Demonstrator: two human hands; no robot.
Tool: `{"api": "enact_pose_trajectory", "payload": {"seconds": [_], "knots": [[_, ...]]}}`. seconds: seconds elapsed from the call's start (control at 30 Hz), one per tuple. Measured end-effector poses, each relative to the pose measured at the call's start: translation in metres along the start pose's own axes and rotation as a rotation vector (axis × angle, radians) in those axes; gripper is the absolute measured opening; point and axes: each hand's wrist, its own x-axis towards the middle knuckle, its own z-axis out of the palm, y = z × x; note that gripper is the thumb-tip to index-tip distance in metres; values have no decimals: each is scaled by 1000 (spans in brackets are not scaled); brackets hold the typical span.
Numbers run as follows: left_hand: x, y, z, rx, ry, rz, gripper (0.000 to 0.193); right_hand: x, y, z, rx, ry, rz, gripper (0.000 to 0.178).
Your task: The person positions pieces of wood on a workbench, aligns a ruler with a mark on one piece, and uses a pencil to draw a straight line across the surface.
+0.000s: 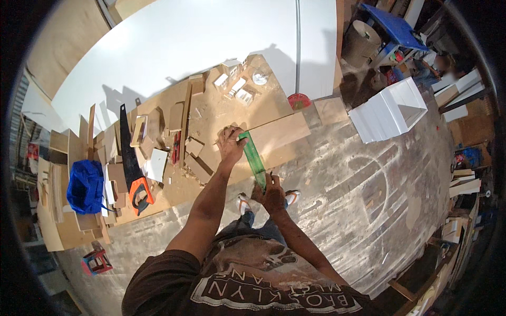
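Observation:
A long green strip (253, 158), which looks like a flat straightedge, lies across the left end of a narrow light-brown board (282, 130). My left hand (231, 142) presses on its far end, fingers bent over the strip and the board's edge. Closer to my body, my right hand (271, 195) is closed around the near end. A thin dark tip shows by the right fingers, too small to name. The board rests along the edge of a wooden work surface (219, 113).
Left of my hands lie a handsaw (138, 184) with an orange handle, wood offcuts (197, 166) and a blue bag (85, 187). Small white pieces (237, 87) sit beyond. A red-ended tape measure (299, 101) stretches over a white panel (211, 37). A white box (389, 111) stands right.

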Motion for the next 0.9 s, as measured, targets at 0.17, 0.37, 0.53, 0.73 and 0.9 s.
{"api": "enact_pose_trajectory", "payload": {"seconds": [0.17, 0.37, 0.53, 0.73, 0.9], "knots": [[-1, -2, 1, -2, 19, 18, 36, 1, -2, -3, 8, -18, 13, 56], [1, -2, 0, 5, 21, 30, 38, 1, -2, -5, 12, -25, 9, 56], [0, 0, -1, -4, 22, 51, 39, 1, 0, -7, 33, -23, 2, 55], [0, -2, -1, -5, 23, 38, 39, 2, -3, -7, 25, -32, 8, 54], [-1, 2, -1, 15, 17, 8, 39, 3, -3, -7, 21, -41, 23, 54]]}}
